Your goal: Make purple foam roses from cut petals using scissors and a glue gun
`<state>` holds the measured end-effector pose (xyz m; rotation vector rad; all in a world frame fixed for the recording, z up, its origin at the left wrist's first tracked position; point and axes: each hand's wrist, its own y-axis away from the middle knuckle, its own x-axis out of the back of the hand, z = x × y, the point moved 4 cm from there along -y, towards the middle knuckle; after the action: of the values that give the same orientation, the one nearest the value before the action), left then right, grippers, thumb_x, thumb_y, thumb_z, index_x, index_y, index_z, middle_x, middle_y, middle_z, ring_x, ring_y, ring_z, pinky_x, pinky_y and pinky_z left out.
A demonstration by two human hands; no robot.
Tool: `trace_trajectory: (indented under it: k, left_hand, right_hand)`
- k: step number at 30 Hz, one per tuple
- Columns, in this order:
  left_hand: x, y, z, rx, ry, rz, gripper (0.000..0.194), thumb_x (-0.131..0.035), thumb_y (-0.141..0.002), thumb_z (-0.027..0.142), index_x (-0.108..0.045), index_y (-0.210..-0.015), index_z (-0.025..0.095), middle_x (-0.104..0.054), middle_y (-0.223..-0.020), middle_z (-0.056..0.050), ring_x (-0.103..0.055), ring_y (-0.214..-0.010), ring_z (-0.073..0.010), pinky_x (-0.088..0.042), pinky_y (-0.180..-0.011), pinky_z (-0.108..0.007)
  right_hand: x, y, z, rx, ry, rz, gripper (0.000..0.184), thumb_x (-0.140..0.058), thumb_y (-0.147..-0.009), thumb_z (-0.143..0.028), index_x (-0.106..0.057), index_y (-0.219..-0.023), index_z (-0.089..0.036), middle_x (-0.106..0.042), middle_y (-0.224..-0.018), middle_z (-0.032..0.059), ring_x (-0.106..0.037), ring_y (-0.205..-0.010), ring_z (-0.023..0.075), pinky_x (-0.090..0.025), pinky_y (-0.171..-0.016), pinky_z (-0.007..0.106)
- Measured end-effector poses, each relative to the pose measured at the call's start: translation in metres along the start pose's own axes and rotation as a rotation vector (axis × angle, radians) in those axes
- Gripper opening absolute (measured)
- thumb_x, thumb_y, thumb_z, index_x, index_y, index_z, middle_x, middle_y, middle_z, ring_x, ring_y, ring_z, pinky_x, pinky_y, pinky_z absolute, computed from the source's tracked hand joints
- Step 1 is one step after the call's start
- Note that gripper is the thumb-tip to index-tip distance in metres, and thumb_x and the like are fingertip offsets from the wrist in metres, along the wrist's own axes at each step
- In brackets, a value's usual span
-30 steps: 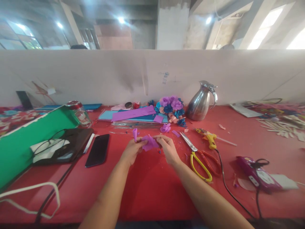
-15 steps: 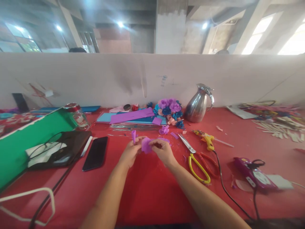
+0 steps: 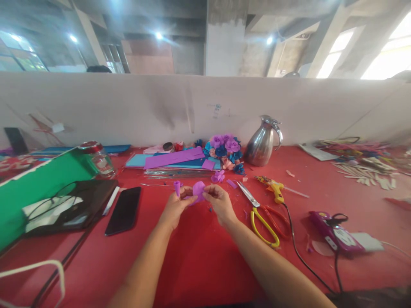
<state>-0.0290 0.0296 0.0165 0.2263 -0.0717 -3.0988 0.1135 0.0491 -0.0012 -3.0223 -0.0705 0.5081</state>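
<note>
Between my hands is a rounded purple paper petal point(image 3: 198, 189), pinched at its left side by my left hand point(image 3: 177, 206) and at its right by my right hand point(image 3: 220, 202). A rolled purple paper piece point(image 3: 177, 187) also sticks up from the fingers of my left hand. Just beyond my hands lies a loose purple paper flower point(image 3: 218, 176). Further back sits a bunch of purple, blue and pink paper flowers point(image 3: 226, 147). To its left are purple paper strips point(image 3: 175, 158) on blue sheets.
Scissors point(image 3: 258, 214) with yellow and red handles lie right of my right hand, beside a yellow glue gun point(image 3: 276, 191) with a cord. A steel jug point(image 3: 261, 141) stands behind. At left are a phone point(image 3: 123, 211), a glass jar point(image 3: 98, 159) and a green panel point(image 3: 54, 188).
The petal has turned more upright between my hands, and my left thumb has come onto it. The whole scene has shifted slightly left in view.
</note>
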Motion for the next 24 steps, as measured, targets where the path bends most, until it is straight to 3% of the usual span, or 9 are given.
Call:
trace_trajectory:
  k: [4, 8, 12, 15, 17, 21, 24]
  left_hand:
    - [0.002, -0.001, 0.002, -0.062, -0.019, 0.031, 0.046, -0.078, -0.059, 0.026, -0.057, -0.100, 0.022, -0.068, -0.085, -0.001, -0.063, -0.077, -0.0174, -0.048, -0.072, -0.029]
    - [0.002, -0.003, 0.002, -0.132, -0.102, 0.033, 0.031, -0.077, -0.060, 0.029, -0.062, -0.085, 0.018, -0.068, -0.083, -0.004, -0.063, -0.078, -0.0184, -0.047, -0.073, -0.029]
    - [0.002, -0.006, -0.003, -0.070, -0.109, 0.072, 0.032, -0.078, -0.059, 0.033, -0.067, -0.082, 0.014, -0.069, -0.078, -0.007, -0.062, -0.075, -0.0197, -0.046, -0.072, -0.030]
    - [0.009, -0.010, -0.006, -0.033, -0.076, 0.148, 0.035, -0.080, -0.054, 0.033, -0.069, -0.079, 0.012, -0.069, -0.076, -0.007, -0.061, -0.071, -0.0186, -0.045, -0.070, -0.029]
    - [0.015, -0.012, -0.008, -0.024, -0.035, 0.201, 0.035, -0.081, -0.052, 0.034, -0.070, -0.078, 0.012, -0.068, -0.072, -0.005, -0.058, -0.067, -0.0152, -0.043, -0.064, -0.025]
    - [0.025, -0.015, -0.008, -0.006, 0.068, 0.227, 0.035, -0.081, -0.051, 0.035, -0.067, -0.075, 0.013, -0.053, -0.051, 0.005, -0.038, -0.044, -0.0042, -0.027, -0.045, -0.019]
    - [0.029, -0.017, -0.009, 0.016, 0.171, 0.230, 0.037, -0.084, -0.047, 0.035, -0.064, -0.071, 0.014, -0.038, -0.043, 0.010, -0.022, -0.037, -0.0004, -0.016, -0.040, -0.018]
  right_hand:
    - [-0.001, 0.000, 0.003, 0.003, -0.025, -0.011, 0.022, -0.072, -0.059, -0.028, -0.061, -0.076, -0.018, -0.062, -0.072, -0.0007, -0.055, -0.067, 0.0129, -0.043, -0.069, 0.027]
    - [0.000, 0.000, 0.005, 0.029, -0.015, -0.008, 0.021, -0.071, -0.061, -0.027, -0.061, -0.076, -0.017, -0.062, -0.072, -0.0011, -0.055, -0.068, 0.0126, -0.042, -0.068, 0.026]
    - [0.001, -0.002, 0.007, 0.058, 0.073, -0.026, 0.018, -0.067, -0.064, -0.027, -0.060, -0.078, -0.018, -0.061, -0.072, -0.0010, -0.054, -0.067, 0.0129, -0.042, -0.065, 0.026]
    - [0.000, 0.001, 0.004, 0.098, 0.321, -0.001, 0.015, -0.059, -0.070, -0.022, -0.060, -0.084, -0.017, -0.062, -0.082, 0.0025, -0.055, -0.067, 0.0136, -0.044, -0.064, 0.027]
    - [-0.004, 0.008, -0.007, 0.157, 0.567, -0.015, 0.023, -0.055, -0.071, -0.015, -0.060, -0.093, -0.016, -0.061, -0.095, 0.0063, -0.056, -0.067, 0.0125, -0.045, -0.065, 0.027]
    - [-0.016, 0.037, -0.044, 0.247, 1.022, -0.321, 0.034, -0.058, -0.075, -0.017, -0.061, -0.109, -0.021, -0.061, -0.106, 0.0070, -0.059, -0.071, 0.0137, -0.045, -0.069, 0.028]
    - [0.014, 0.059, -0.073, 0.205, 1.232, -0.334, 0.028, -0.052, -0.084, -0.026, -0.062, -0.110, -0.026, -0.064, -0.104, 0.0048, -0.062, -0.080, 0.0169, -0.043, -0.070, 0.027]
